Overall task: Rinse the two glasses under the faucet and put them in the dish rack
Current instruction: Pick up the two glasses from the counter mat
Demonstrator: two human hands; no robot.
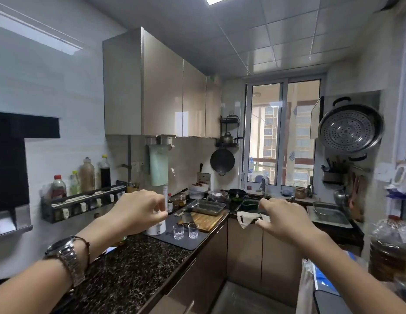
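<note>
Two small clear glasses stand upright side by side on a dark mat (175, 242) at the counter's front edge: one (178, 231) on the left, the other (193, 230) on the right. My left hand (138, 211) hovers above and left of them, fingers curled, holding nothing. My right hand (281, 217) is raised to the right, in front of the sink (248, 206), fingers bent downward and empty. The faucet (263, 184) stands behind the sink by the window. A metal dish rack (329, 215) sits on the right counter.
A white appliance (155, 230) stands just left of the glasses. Behind them lies a wooden cutting board (206, 219) with a cleaver and a steel tray (207, 206). A cloth (245, 217) hangs over the sink edge. An oil jug (390, 248) is at the right.
</note>
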